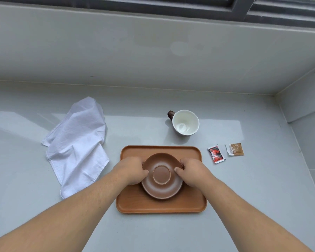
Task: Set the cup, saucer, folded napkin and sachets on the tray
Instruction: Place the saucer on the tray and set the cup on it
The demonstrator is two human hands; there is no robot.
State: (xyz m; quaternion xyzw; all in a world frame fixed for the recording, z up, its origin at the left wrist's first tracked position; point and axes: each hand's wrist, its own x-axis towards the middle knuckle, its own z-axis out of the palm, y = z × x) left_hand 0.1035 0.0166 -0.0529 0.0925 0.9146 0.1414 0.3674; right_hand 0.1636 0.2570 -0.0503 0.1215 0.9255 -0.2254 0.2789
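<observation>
Two hands clamped on one brown saucer (162, 176), left hand (130, 170) gripping its left rim, right hand (191, 171) gripping its right rim, thumbs curled over the upper surface, remaining fingers hidden beneath or behind the edge. Saucer over the middle of a wooden tray (161, 206); whether resting flat or held just above, impossible to tell. Tray lying on the grey table (244, 206), near the front, long sides running left to right.

Beyond the tray, toward the far right, a cup (185, 123) standing upright on the table, white inside, dark outside, handle pointing far-left, well apart from the tray. Right of the tray, two sachets side by side on the table: a red-and-black sachet (216, 154) nearer the tray, a brown sachet (235, 149) just beyond it to the right, not touching.

Left of the tray, a white cloth napkin (76, 144), crumpled and loosely spread rather than folded, its near right corner close beside the tray's left edge.

Behind everything, a pale wall and dark window frame (240, 8) along the top.
</observation>
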